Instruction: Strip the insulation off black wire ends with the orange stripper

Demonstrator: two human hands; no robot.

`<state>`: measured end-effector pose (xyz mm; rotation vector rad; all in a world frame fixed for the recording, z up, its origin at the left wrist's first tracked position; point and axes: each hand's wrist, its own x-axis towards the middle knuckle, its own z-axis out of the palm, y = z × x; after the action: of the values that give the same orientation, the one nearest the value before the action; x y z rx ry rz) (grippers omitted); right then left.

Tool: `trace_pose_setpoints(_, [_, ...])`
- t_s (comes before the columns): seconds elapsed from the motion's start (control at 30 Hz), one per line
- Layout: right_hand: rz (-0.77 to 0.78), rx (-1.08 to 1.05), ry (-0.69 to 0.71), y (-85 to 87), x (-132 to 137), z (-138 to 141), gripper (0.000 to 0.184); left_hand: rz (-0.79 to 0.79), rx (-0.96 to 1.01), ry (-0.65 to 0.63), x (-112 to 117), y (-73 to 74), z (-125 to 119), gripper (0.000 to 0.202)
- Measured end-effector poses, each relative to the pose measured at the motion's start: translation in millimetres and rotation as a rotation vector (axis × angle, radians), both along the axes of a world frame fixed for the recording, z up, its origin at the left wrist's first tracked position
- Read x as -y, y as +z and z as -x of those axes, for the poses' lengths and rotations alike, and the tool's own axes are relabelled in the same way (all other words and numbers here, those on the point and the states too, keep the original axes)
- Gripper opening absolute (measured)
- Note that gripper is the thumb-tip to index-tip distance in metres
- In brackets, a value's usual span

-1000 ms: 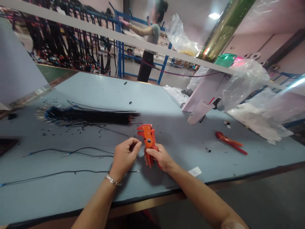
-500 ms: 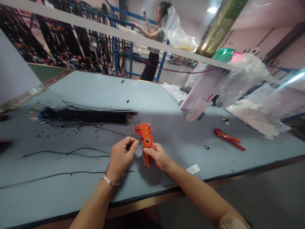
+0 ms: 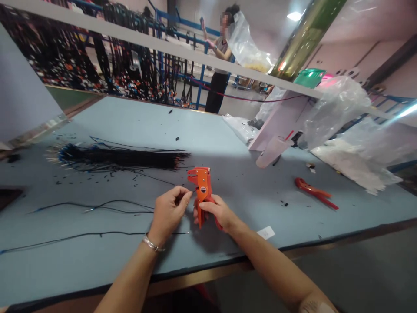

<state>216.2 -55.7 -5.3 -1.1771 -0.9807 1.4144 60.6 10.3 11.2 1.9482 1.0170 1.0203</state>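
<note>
My right hand (image 3: 217, 212) is wrapped round the handles of an orange wire stripper (image 3: 203, 179), held upright with its jaws parted to the left. My left hand (image 3: 171, 211) is closed in a pinch just left of the tool. A thin black wire (image 3: 193, 191) shows between those fingertips and the stripper's side; most of it is hidden by the hand. Several loose black wires (image 3: 68, 203) with blue ends trail across the table left of my left hand. Behind them lies a thick bundle of black wires (image 3: 130, 157), blue ends to the left and coppery ends to the right.
A second red-orange hand tool (image 3: 316, 192) lies at the right. A white label (image 3: 266, 232) is near the front edge. A tilted white cup (image 3: 272, 151) and plastic bags (image 3: 352, 152) stand at the back right. Black scraps dot the table. Beyond the rail stands a person (image 3: 219, 74).
The stripper's jaws have parted and its handles have spread in my right hand. My left hand keeps its pinch. The person behind has turned and shifted their arms. The view has moved slightly.
</note>
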Motion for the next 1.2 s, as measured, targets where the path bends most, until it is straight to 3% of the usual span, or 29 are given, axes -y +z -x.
trace_pose_setpoints(0.3, [-0.016,0.193,-0.108,-12.0,-3.3,7.9,0.030,-0.019,0.022,0.021,-0.7,1.2,0.9,0.027])
trace_pose_setpoints(0.6, [-0.032,-0.060,0.081,-4.0,-3.7,-3.1,0.026,0.003,-0.011,0.019,-1.0,-2.7,-1.5,0.028])
trace_pose_setpoints(0.77, [0.002,-0.004,0.021,-4.8,-5.1,2.9,0.022,-0.007,-0.008,0.027,-2.3,-2.0,-1.5,0.028])
trace_pose_setpoints(0.93, [0.009,0.134,-0.036,-7.3,-4.3,6.4,0.032,-0.017,-0.004,0.055,-4.1,-4.1,0.6,0.027])
trace_pose_setpoints(1.2, [-0.022,-0.151,0.141,-6.7,-1.9,-7.4,0.029,-0.006,-0.008,0.040,-2.3,-6.3,1.3,0.026])
